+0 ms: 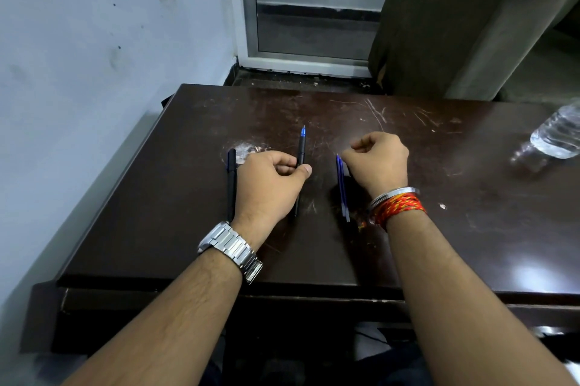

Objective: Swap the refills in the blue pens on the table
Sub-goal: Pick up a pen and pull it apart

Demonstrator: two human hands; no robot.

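Two dark pens lie lengthwise on the brown table (pixel 314 247). The capped pen (pixel 231 184) rests at the left, beside my left hand. My left hand (pixel 270 184) pinches the uncapped pen (pixel 300 153) between thumb and fingers; its blue tip points away from me. Two blue refills (pixel 342 188) lie side by side just left of my right hand (pixel 379 159), which is curled into a loose fist touching the table with nothing visibly in it.
A clear plastic water bottle (pixel 555 134) lies at the table's right edge. A white wall runs close along the left side. Behind the table are a door frame (pixel 307 65) and a dark curtain (pixel 439 24).
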